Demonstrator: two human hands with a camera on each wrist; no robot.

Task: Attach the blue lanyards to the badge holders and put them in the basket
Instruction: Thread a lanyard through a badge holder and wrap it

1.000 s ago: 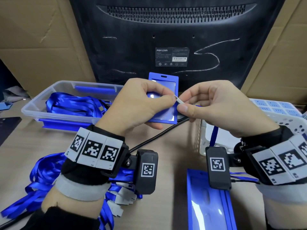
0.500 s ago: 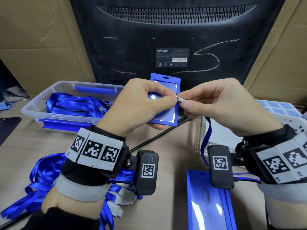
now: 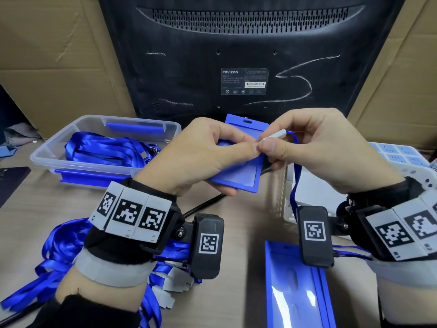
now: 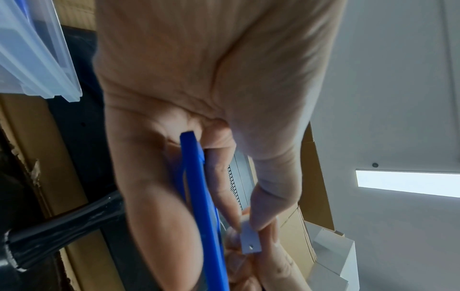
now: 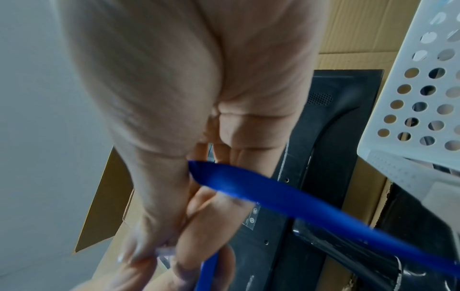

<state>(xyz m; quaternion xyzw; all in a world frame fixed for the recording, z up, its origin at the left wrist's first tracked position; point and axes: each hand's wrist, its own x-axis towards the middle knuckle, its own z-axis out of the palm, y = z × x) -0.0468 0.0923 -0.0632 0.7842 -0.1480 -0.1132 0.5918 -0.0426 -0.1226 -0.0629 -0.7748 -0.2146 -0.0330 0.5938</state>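
My left hand (image 3: pixel 212 152) grips a blue badge holder (image 3: pixel 238 174) upright above the table, fingers curled round its left side; the holder's edge (image 4: pixel 199 187) runs along the palm in the left wrist view. My right hand (image 3: pixel 302 147) pinches the white plastic tab (image 3: pixel 276 134) of a blue lanyard (image 3: pixel 295 183) between thumb and forefinger, right at the holder's upper right edge. The tab (image 4: pixel 250 241) touches my left thumb tip. The lanyard ribbon (image 5: pixel 286 195) hangs down from the right hand toward the white basket (image 3: pixel 406 169) at the right.
A clear bin (image 3: pixel 71 159) with blue lanyards stands at back left. More lanyards (image 3: pixel 54 254) lie piled at front left. Another badge holder (image 3: pixel 295 292) lies flat at front centre. A black monitor back (image 3: pixel 236 55) and cardboard stand behind; a black cable (image 3: pixel 203 207) crosses the table.
My right hand has lifted the lanyard tab up and closer to the top of the holder. The ribbon now hangs longer below the hand. The left hand barely moved.
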